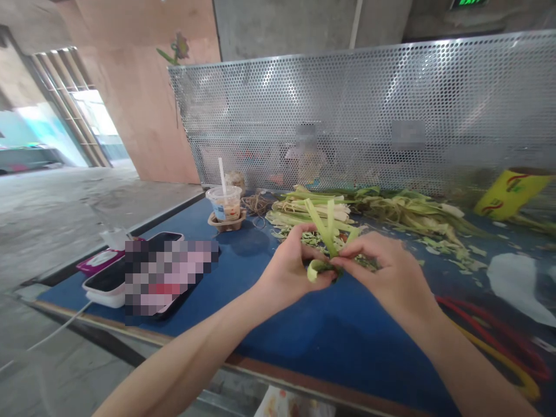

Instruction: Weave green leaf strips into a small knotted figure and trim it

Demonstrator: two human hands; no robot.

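Between my hands is a folded piece made of pale green leaf strips (330, 231), with ends sticking up and one curled end lower left. My left hand (299, 260) is wrapped around its left side, thumb on top. From the right, my right hand (384, 263) pinches the strips between thumb and fingertips. Behind my hands lies a stack of cut pale green leaf strips (310, 205). Small green leaf scraps (282, 233) are scattered around the stack. The underside of the piece is hidden by my left fingers.
On the blue table (260, 341) stand a drink cup with straw (225, 202), a phone (113, 278) and a tissue pack (98, 260) at left. Long leaves (412, 214), a yellow container (512, 194) and red and yellow cords (490, 330) lie right. A perforated metal panel (347, 116) borders the back.
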